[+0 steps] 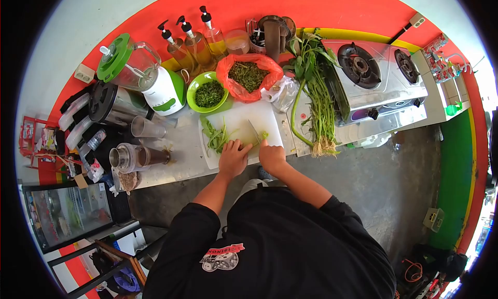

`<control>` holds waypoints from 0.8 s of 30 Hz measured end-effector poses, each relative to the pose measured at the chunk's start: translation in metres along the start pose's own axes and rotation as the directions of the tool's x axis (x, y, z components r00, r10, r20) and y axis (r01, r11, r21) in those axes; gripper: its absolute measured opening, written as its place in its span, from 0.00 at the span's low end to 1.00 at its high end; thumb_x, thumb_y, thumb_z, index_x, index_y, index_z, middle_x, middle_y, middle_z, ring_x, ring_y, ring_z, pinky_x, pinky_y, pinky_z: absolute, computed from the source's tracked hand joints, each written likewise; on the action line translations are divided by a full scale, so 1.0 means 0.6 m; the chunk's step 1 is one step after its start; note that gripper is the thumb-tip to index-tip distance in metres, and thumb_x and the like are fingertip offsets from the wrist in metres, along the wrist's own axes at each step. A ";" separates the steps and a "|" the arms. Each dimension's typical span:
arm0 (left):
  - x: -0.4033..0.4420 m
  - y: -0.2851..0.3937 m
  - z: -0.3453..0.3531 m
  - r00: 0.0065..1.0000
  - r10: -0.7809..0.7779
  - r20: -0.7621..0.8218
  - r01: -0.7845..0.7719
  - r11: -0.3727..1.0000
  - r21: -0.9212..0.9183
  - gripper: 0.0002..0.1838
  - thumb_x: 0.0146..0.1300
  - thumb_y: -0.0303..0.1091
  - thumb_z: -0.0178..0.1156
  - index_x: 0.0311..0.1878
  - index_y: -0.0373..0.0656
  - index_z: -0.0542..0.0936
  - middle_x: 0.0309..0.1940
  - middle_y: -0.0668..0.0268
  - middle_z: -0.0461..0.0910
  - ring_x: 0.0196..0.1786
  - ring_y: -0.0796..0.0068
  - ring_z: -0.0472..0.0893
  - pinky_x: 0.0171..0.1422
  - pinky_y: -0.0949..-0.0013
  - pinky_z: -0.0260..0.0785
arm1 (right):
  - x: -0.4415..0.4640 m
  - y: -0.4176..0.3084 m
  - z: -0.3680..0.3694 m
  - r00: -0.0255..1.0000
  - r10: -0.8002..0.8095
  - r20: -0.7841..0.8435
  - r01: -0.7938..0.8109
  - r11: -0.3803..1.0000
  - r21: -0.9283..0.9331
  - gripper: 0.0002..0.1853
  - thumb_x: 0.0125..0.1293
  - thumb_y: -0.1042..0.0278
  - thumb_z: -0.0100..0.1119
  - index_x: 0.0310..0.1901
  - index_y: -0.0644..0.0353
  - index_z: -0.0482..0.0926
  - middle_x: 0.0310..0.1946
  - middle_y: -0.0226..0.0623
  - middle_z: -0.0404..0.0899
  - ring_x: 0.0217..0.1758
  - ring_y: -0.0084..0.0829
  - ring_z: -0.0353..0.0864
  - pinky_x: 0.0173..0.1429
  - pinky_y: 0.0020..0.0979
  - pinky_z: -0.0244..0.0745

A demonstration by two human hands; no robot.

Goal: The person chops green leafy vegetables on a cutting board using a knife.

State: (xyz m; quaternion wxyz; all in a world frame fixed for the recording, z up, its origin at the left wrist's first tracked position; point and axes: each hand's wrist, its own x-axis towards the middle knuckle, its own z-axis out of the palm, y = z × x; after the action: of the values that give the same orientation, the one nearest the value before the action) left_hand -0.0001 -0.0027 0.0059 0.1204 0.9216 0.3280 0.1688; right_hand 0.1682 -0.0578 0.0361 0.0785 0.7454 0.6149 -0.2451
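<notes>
A white cutting board (246, 112) lies on the counter in front of me. My left hand (234, 158) presses its bent fingers down on the leafy greens (215, 135), whose leaves spread over the board's left side. My right hand (272, 157) is closed round the handle of a knife (253, 130), the blade pointing away from me beside the left fingertips. A small heap of cut green pieces (264, 135) sits just right of the blade. Behind the board are a green bowl (208, 110) of chopped greens and a red plastic bag (224, 69) holding more.
A large bunch of rooted greens (322, 109) lies right of the board, beside a two-burner gas stove (384, 96). A blender (163, 94), several pump bottles (196, 45), a clear plastic bag (281, 93), a cup (148, 126) and a brown-filled jar (148, 158) stand around the counter.
</notes>
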 end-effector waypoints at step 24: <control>-0.007 -0.005 0.006 0.998 -0.024 -0.051 0.022 0.999 -0.047 0.22 0.55 0.26 0.61 0.55 0.54 0.80 0.39 0.67 0.72 0.47 0.62 0.73 0.52 0.58 0.66 | -0.010 -0.010 -0.007 0.994 0.034 0.106 -0.036 0.999 0.022 0.26 0.61 0.67 0.66 0.56 0.68 0.67 0.45 0.50 0.87 0.51 0.45 0.89 0.52 0.44 0.83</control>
State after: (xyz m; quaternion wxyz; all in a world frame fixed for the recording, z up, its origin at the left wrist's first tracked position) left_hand -0.0031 -0.0036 0.0005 0.1352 0.9101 0.3375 0.1987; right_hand 0.1631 -0.0601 0.0437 0.1065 0.7430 0.5937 -0.2901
